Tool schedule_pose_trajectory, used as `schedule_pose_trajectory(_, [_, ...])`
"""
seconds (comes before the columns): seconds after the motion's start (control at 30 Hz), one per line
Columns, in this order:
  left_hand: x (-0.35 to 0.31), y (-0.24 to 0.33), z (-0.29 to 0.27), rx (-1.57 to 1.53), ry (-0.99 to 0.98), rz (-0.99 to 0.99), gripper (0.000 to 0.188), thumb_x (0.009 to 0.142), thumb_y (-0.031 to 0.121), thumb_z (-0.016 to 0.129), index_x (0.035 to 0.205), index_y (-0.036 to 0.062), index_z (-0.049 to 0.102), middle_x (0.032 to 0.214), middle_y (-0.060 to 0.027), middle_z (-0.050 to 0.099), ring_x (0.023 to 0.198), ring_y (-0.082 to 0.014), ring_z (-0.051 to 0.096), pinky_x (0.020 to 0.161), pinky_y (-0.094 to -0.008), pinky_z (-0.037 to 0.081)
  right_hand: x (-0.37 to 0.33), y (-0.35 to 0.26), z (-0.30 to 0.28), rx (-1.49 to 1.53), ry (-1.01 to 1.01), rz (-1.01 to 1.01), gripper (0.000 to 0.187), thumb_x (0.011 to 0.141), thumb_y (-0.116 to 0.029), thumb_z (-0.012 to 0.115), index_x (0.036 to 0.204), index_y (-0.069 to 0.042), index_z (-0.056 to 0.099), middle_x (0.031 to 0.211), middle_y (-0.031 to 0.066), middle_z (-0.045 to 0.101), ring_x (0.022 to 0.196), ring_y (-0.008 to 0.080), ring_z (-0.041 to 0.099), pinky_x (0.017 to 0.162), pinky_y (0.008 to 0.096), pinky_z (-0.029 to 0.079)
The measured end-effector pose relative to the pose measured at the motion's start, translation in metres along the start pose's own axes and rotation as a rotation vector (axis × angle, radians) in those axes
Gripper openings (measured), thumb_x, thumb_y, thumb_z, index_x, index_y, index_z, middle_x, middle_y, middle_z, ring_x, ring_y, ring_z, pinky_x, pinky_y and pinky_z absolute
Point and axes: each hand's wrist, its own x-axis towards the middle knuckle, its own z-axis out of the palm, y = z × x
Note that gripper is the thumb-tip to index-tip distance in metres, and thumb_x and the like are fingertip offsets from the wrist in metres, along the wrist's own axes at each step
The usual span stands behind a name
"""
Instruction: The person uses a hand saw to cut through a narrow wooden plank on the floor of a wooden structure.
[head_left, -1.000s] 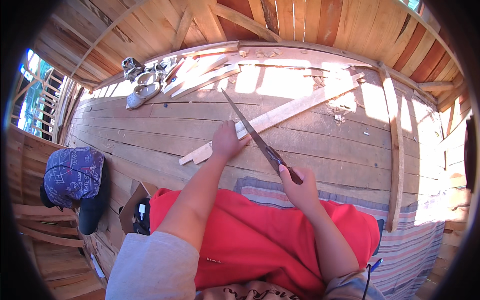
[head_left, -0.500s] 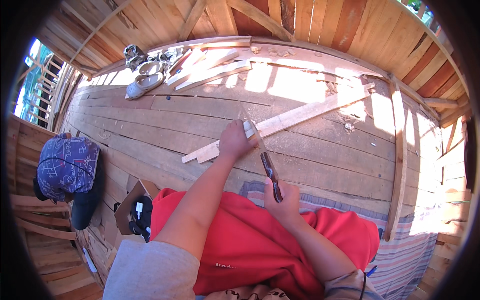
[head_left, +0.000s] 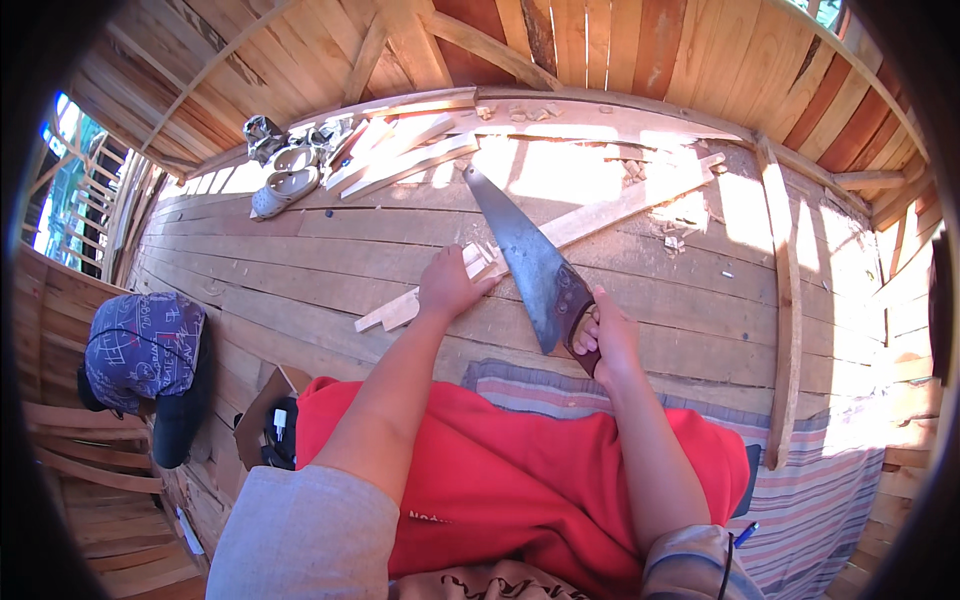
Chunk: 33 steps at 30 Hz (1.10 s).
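Observation:
In my right hand (head_left: 613, 335) is a handsaw (head_left: 522, 252), with my fingers wrapped round its dark brown handle. Its broad grey blade lies tilted with the flat face showing, pointing forward and left across a long pale wooden strip (head_left: 622, 207). My left hand (head_left: 450, 284) is closed over the strip's near part, left of the blade. Small light wood pieces (head_left: 482, 258) stick out beside its fingers; how they sit on the strip is partly hidden. Whether the blade's edge touches the wood I cannot tell.
Grey clogs (head_left: 287, 190) and several cut boards (head_left: 405, 160) lie at the back left. Wood scraps (head_left: 675, 240) are scattered beyond the strip. A beam (head_left: 783, 300) runs along the right. A cap (head_left: 145, 345) is at left, near an open cardboard box (head_left: 250, 430). Red cloth (head_left: 500, 480) covers my lap.
The saw has turned from edge-on to showing its flat blade, and my right hand has moved right and forward with it. My left hand stays on the wood.

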Motion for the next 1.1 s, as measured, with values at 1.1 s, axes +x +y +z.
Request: schedule_pose_trajectory(1.1, [-0.001,-0.013,-0.004,-0.046,-0.04,-0.029,0.079,0.076,0.06,0.081,0.123,0.0008,0.057,0.116,-0.0215,0.066,0.112,-0.0371,0.064,0.096,-0.0473,0.053,-0.023,-0.035,-0.023,-1.163,-0.118,-0.591,0.019,0.088,-0.018,0.075,0.083,-0.002,0.068,0.08,0.0124,0.067,0.076,0.0234,0.065,0.075,0.0347,0.053])
